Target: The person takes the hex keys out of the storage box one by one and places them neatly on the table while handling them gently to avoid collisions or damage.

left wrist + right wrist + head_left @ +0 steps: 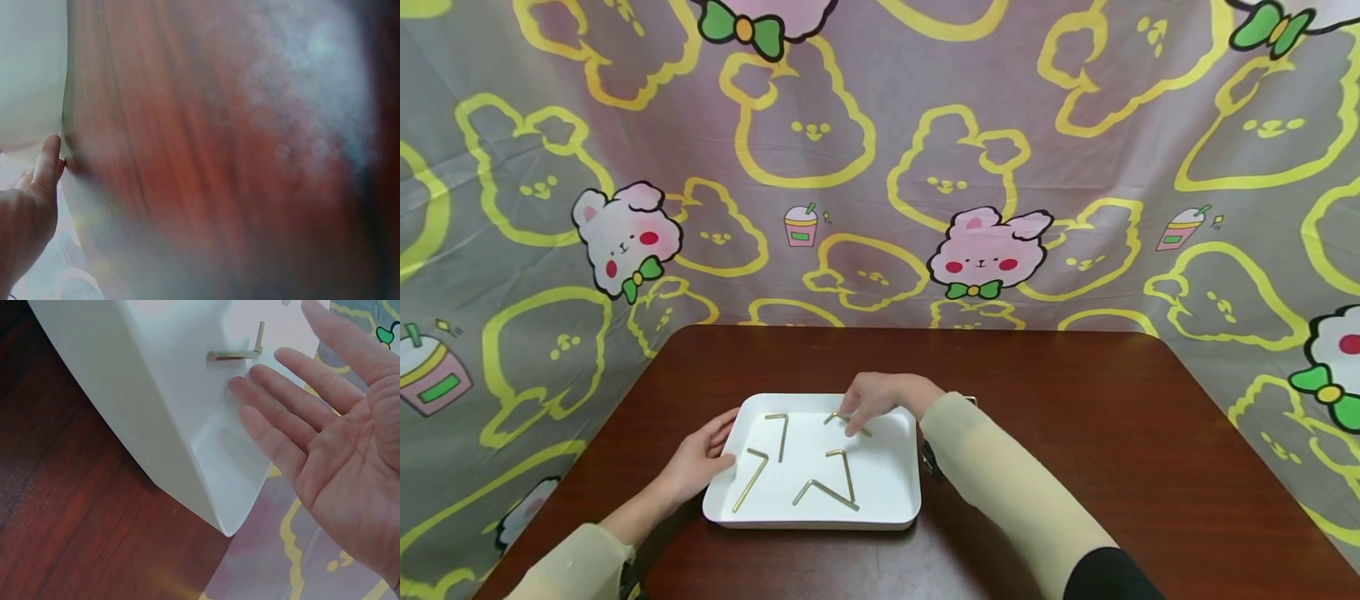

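Observation:
A white tray (880, 492) holds several gold-coloured L-shaped Allen keys, among them one at the back left (784, 440), one at the left (750, 482) and a front pair whose ends meet (835, 493). My left hand (695, 461) grips the tray's left rim, thumb on the edge and fingers along the outer wall; the left wrist view shows this hand (31, 212) at its border. Over the back right of the tray, my right hand (880, 398) reaches down at an Allen key (862, 431), partly covering it. Its fingers look extended in the right wrist view, beside an Allen key (234, 355).
The tray stands on a dark brown wooden table (1075, 417). A grey curtain (865, 108) with cartoon prints hangs behind the table and at both sides. My right sleeve (1015, 492) crosses past the tray's right edge.

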`<state>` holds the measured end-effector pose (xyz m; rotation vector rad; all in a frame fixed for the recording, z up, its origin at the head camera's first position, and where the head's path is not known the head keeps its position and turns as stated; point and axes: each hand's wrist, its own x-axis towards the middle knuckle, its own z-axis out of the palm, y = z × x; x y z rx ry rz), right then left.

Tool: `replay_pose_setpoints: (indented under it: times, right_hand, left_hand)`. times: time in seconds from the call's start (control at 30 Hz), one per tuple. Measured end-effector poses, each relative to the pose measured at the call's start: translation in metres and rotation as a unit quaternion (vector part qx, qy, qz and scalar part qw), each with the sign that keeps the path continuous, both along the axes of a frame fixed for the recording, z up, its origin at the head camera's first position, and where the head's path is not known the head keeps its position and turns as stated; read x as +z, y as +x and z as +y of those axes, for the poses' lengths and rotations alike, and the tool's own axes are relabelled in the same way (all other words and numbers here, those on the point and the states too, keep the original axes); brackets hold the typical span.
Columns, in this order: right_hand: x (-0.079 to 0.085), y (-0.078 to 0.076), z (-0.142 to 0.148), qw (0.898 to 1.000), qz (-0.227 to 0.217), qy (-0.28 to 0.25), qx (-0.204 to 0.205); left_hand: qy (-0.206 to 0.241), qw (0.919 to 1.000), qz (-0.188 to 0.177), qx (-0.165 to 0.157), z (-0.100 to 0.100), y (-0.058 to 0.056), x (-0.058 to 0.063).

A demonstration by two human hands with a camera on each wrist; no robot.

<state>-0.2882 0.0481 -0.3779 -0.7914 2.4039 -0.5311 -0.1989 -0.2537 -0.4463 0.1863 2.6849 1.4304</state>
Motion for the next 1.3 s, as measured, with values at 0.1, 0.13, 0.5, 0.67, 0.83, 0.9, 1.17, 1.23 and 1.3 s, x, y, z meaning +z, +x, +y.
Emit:
replay_pose_setpoints:
  times: [0.1,0.13,0.5,0.67,0.83,0.9,1.17,1.23,1.3]
  right_hand:
    - [-0.003,-0.001,-0.001,1.0,0.02,0.008,0.007]
    - [-0.004,-0.001,-0.002,1.0,0.024,0.011,0.009]
    - [-0.008,0.0,-0.008,0.999,0.035,0.005,0.006]
    - [-0.012,0.0,-0.011,0.998,0.06,-0.006,0.003]
    - [-0.016,0.0,-0.015,0.996,0.088,-0.016,0.016]
    - [-0.016,0.001,-0.016,0.996,0.084,-0.016,0.013]
    - [-0.003,0.008,-0.023,0.999,0.033,0.016,-0.012]
    - [-0.001,0.009,-0.026,0.999,0.031,0.017,-0.012]
    - [0.0,0.008,-0.028,0.999,0.032,0.011,-0.013]
  left_hand:
    - [0.001,1.0,0.001,-0.001,0.0,0.0,0.0]
    - [0.001,1.0,0.002,-0.001,0.0,0.0,0.0]
    - [0.0,1.0,-0.005,0.002,0.0,-0.001,-0.001]
    - [0.0,1.0,-0.004,0.004,-0.001,-0.002,-0.002]
    - [0.001,1.0,-0.006,0.005,-0.001,-0.002,-0.002]
    - [0.003,1.0,-0.007,0.004,-0.001,-0.001,-0.002]
    - [0.0,1.0,0.002,0.003,-0.002,0.0,-0.003]
    - [0.001,1.0,0.002,0.003,-0.001,-0.001,-0.003]
    - [0.002,1.0,0.001,0.003,0.0,-0.001,-0.003]
